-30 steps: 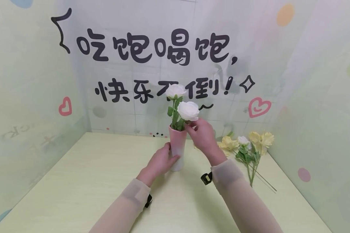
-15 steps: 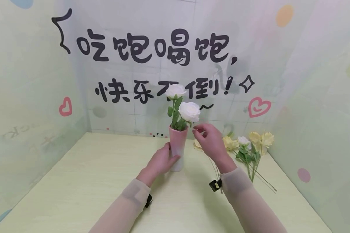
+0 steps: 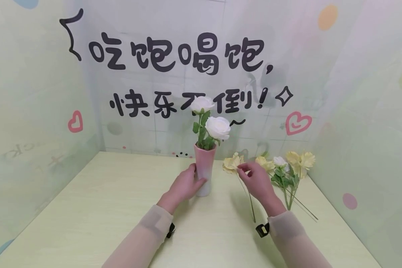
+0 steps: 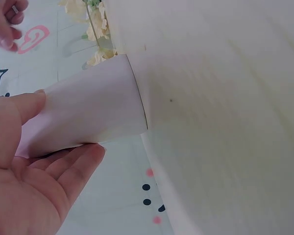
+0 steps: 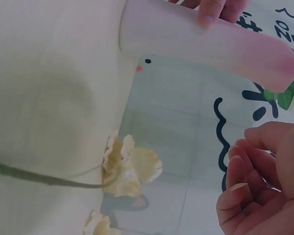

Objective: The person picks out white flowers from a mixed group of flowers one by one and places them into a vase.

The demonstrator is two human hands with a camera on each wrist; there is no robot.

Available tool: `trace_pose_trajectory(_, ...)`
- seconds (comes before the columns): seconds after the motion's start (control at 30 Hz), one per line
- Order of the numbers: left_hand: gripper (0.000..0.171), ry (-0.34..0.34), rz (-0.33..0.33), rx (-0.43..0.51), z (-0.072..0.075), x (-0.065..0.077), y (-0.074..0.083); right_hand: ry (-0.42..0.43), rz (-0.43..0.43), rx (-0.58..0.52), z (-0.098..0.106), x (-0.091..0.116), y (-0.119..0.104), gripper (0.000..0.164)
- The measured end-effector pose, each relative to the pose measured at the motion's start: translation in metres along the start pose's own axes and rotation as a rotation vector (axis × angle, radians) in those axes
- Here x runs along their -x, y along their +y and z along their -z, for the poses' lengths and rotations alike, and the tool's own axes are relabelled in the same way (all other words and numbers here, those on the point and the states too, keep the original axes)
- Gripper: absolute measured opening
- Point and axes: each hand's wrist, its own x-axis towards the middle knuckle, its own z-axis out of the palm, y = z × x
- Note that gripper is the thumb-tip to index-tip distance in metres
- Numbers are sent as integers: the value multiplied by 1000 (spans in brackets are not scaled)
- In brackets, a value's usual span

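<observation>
My left hand [image 3: 184, 184] holds a pink-to-white vase [image 3: 205, 167] low on its side, and the vase stands upright on the table. Thumb and fingers wrap it in the left wrist view, where its pale lower part [image 4: 93, 105] shows. Two white artificial roses, a rear one [image 3: 202, 104] and a front one [image 3: 217, 128], rise from its mouth with green leaves. My right hand [image 3: 259, 182] is right of the vase with loosely bent fingers and nothing in them. In the head view its fingertips overlap the edge of a yellow flower [image 3: 232, 162], whose thin stem runs toward me.
On the right of the table [image 3: 120, 223] lie another yellow flower [image 3: 264, 165], a white rose [image 3: 280, 162] with green leaves, and a larger yellow bloom [image 3: 300, 160]. Their stems point toward the front right. Printed sheets wall in the back and both sides.
My right hand has left the front rose and moved right and down toward the nearest yellow flower, which is now uncovered. The left hand and vase have stayed in place.
</observation>
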Motion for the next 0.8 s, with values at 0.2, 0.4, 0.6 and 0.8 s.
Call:
trace_pose_trajectory(0.2,64,-6,5,1,-1,-1,1,-15,-60,18,5,11,26,27)
trace_pose_trajectory(0.4,64,1,14,-3,-1,-2,-1,-8,-84,29,19,8,42,30)
trace_pose_trajectory(0.6,65,-4,12,-9,-2,-4,-4,-39,-160,83,37,5,67,36)
trace_pose_trajectory(0.8,65,-6,14,-14,-3,-5,-5,-83,-249,191,62,8,91,38)
